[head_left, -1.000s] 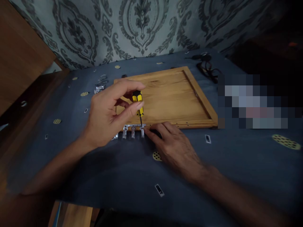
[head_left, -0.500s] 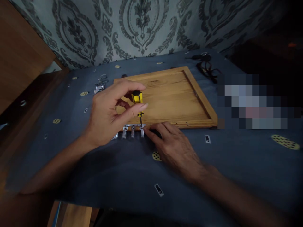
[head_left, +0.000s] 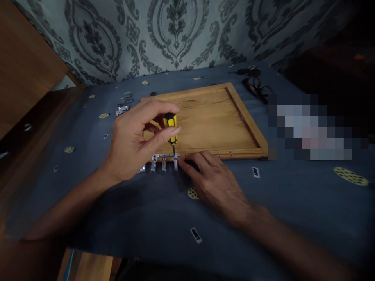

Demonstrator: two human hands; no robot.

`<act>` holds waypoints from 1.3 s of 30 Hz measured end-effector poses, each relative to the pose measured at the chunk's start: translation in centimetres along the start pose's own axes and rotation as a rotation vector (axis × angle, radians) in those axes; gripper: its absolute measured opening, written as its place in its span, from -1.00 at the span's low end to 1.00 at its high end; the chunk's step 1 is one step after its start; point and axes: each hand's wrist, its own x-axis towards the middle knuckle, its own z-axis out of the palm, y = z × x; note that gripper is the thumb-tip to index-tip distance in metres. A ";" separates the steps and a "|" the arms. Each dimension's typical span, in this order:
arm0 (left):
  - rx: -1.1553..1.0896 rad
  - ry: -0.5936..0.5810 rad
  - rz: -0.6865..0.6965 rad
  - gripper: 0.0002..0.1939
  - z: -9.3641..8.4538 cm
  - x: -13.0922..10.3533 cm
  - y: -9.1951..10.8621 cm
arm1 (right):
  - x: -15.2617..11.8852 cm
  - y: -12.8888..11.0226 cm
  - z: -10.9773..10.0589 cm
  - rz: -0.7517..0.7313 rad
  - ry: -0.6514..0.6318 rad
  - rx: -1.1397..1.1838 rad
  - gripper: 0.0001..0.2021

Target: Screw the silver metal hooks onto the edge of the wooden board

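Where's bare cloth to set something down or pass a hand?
Bare cloth between left forearm and right forearm, also outside each. Crowded: near edge of the wooden panel, with left hand, screwdriver, metal hooks and right hand bunched. Loose metal parts lie beyond the left hand; dark items, right of the panel.

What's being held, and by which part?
The left hand holds the screwdriver by its yellow-and-black handle. The right hand is at the metal hook strip; whether it grips anything can't be told.

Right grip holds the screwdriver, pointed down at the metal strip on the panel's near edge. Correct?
Wrong side: the head view shows the left grip holding the screwdriver, pointed down at the metal strip on the panel's near edge.
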 end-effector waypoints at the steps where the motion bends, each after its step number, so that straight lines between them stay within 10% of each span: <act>1: 0.006 -0.008 0.006 -0.80 0.0 0.0 0.0 | 0.0 0.0 0.0 0.002 -0.006 -0.001 -0.65; 39: 0.059 -0.001 0.060 -0.78 -0.4 0.2 -0.1 | -0.1 -0.1 0.0 0.003 0.003 -0.005 -0.64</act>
